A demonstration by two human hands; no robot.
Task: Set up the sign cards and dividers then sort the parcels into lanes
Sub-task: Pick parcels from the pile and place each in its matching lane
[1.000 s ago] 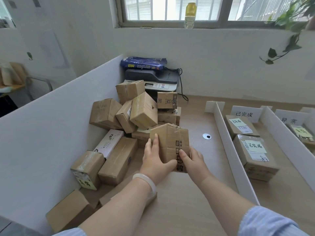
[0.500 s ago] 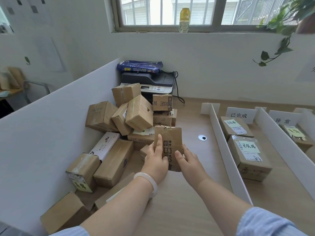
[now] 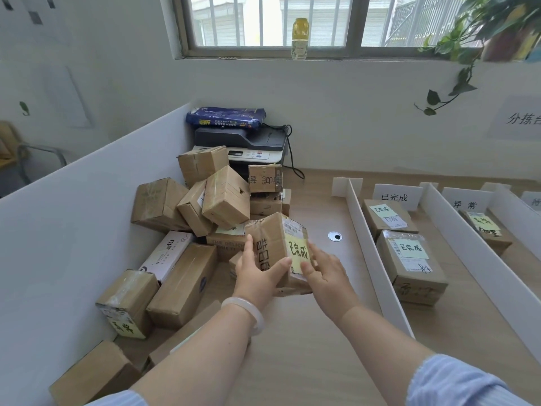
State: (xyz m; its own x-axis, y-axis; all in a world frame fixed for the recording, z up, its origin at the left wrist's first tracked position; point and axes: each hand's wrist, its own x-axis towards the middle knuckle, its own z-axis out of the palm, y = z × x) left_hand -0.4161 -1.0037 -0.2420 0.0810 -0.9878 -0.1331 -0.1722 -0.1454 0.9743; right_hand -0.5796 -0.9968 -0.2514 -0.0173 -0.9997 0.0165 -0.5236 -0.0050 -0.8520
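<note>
Wooden tabletop (image 3: 307, 347), tall white partition board (image 3: 73, 230) along its edge at 9 o'clock. Loose pile of parcels (image 3: 222, 200) at 11 o'clock against the board, printer (image 3: 251, 145) behind it at 12. White dividers (image 3: 374, 253) run lanes at 2 o'clock, sign cards (image 3: 395, 197) standing at the far ends, parcels in the lanes. Window above with a bottle (image 3: 299, 39) on the sill, a plant (image 3: 456, 39) at 1 o'clock.

You hold one parcel (image 3: 272, 244) up just right of the pile, yellow note (image 3: 298, 252) facing you. Your left hand (image 3: 257, 276) grips it, thumb across the front, fingers wrapped round the left side. Your right hand (image 3: 328, 276) has its fingers loosely spread, tips touching the right edge.

The rightmost card (image 3: 534, 202) and the wall sheet (image 3: 521, 118) are cut off at 3 o'clock. The held parcel's underside is hidden.
</note>
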